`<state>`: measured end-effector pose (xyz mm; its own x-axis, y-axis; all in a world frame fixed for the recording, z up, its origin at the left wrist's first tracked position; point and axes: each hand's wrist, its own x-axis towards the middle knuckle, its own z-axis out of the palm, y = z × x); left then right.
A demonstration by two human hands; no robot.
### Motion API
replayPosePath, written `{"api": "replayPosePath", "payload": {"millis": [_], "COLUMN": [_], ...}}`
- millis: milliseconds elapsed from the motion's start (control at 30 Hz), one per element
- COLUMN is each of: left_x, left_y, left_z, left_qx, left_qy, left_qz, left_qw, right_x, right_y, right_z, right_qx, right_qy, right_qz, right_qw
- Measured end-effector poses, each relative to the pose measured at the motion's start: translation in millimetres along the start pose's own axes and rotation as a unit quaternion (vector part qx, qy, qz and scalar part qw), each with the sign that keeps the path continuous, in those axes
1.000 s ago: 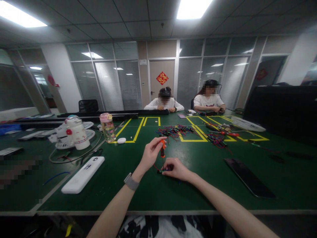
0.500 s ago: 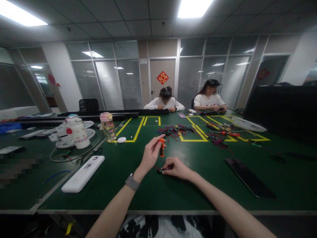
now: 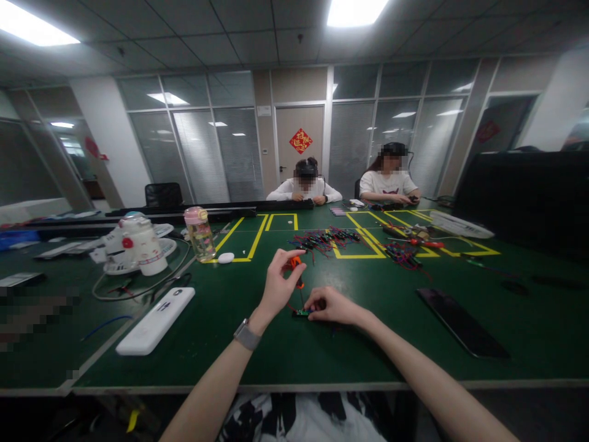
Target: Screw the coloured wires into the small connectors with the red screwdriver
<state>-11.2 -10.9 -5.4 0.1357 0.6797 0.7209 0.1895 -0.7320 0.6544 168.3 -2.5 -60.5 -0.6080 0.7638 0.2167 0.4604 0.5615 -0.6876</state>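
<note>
My left hand point(image 3: 278, 283) is closed around a small screwdriver with an orange handle point(image 3: 297, 266), held upright with its tip pointing down. Just to its right, my right hand point(image 3: 332, 305) presses a small green terminal block with red and black wires point(image 3: 301, 312) onto the green table point(image 3: 257, 350). The screwdriver's tip stands right above that block. A watch sits on my left wrist.
A white power bank point(image 3: 155, 320) lies at the left, a dark phone point(image 3: 461, 320) at the right. Further back are a pink-lidded bottle point(image 3: 199, 234), a white round device point(image 3: 135, 244), and piles of wired connectors point(image 3: 326, 239). Two people sit at the far end.
My left hand has turned the screwdriver's handle a little between its fingers. The view has shifted slightly; my right hand stays on the block.
</note>
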Motion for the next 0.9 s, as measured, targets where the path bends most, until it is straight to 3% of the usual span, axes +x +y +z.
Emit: {"api": "replayPosePath", "payload": {"millis": [133, 400, 600, 800, 900], "left_x": [1, 4, 1, -2, -1], "left_y": [-3, 2, 3, 8, 7], "left_z": [-2, -6, -1, 1, 1], "left_qx": [0.026, -0.083, -0.027, -0.1, -0.083], "left_qy": [0.026, -0.04, -0.012, -0.078, -0.069], "left_qz": [0.006, -0.046, -0.016, -0.038, -0.032], "left_qw": [0.999, 0.995, 0.999, 0.991, 0.994], "right_x": [0, 0, 0, 0, 0], "right_y": [-1, 3, 2, 2, 4], "right_z": [2, 2, 2, 1, 1], "right_qx": [0.012, 0.038, 0.039, 0.039, 0.04], "right_qy": [0.006, 0.004, 0.005, 0.001, 0.0], "right_qz": [0.011, 0.001, 0.003, 0.003, 0.0], "right_qw": [1.0, 0.999, 0.999, 0.999, 0.999]}}
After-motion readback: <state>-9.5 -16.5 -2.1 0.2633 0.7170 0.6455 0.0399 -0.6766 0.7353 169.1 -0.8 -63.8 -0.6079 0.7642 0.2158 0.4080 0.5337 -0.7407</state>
